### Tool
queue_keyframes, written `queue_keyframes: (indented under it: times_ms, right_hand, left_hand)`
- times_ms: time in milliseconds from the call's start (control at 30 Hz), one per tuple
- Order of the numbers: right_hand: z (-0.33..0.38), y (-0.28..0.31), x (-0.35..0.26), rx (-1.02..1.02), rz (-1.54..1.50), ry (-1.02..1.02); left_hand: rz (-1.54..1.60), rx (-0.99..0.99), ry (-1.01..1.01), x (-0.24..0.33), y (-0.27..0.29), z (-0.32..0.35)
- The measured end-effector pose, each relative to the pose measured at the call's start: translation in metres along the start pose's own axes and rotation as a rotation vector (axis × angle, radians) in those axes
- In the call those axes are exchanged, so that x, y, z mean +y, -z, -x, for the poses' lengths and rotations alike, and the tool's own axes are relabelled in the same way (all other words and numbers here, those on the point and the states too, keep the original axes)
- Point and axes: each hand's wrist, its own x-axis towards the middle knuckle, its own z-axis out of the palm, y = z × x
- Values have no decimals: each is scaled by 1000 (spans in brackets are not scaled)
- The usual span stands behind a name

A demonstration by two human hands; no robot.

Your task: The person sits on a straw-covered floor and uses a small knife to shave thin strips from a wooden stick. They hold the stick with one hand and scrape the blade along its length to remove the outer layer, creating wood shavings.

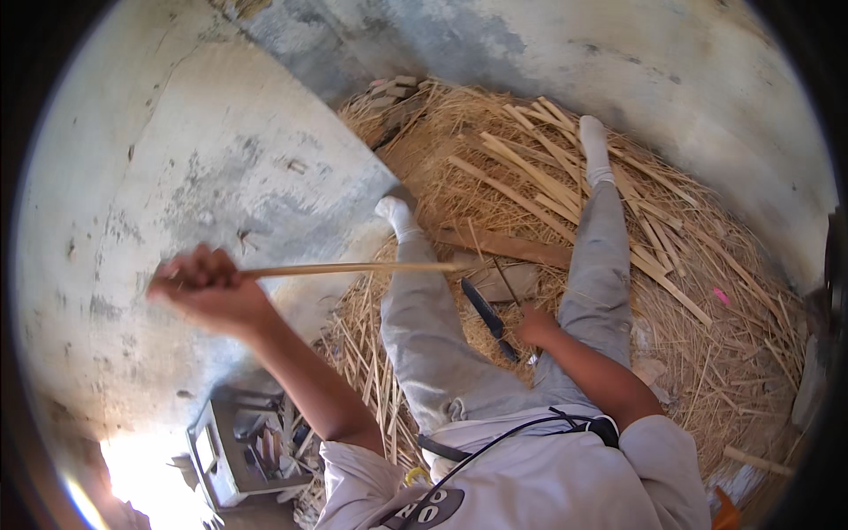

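My left hand [199,287], raised out to the left in front of the wall, is closed around one end of a long, thin wooden strip [344,268]. The strip runs level to the right, across my left leg. Between my legs, my right hand [536,325] is closed on a thin, dark, rod-like tool [507,281] pointing up and away; its exact kind is unclear. Just left of that hand is a dark-bladed knife [481,307], apart from the fingers. Beyond the hand lies a flat brownish slab [517,281] on the straw-like shavings.
My legs in grey trousers [420,327] stretch forward. Split wooden slats [548,181] lie piled around my right foot, and a reddish board [503,246] lies crosswise. Pale walls [238,177] stand left and ahead. An open box-like cabinet [247,450] with odds and ends sits at lower left.
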Motion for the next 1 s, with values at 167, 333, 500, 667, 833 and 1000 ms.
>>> queue_keyframes:
  times_ms: [167,333,500,667,833,1000]
  right_hand:
    - [-2,49,-11,-357,-155,45]
    - [12,59,-13,-270,-244,49]
    - [8,49,-16,-327,-245,80]
    - [-4,34,5,-203,-220,69]
    - [6,46,6,-210,-65,51]
    - [20,40,-11,-108,50,253]
  left_hand:
    - [-249,427,-613,85,109,-23]
    - [-565,828,-433,76,315,5]
    - [-779,1184,828,12,533,214]
    - [-912,780,1235,-40,597,390]
    - [-1299,-142,862,-73,408,344]
    - [-1039,-313,648,-70,293,251]
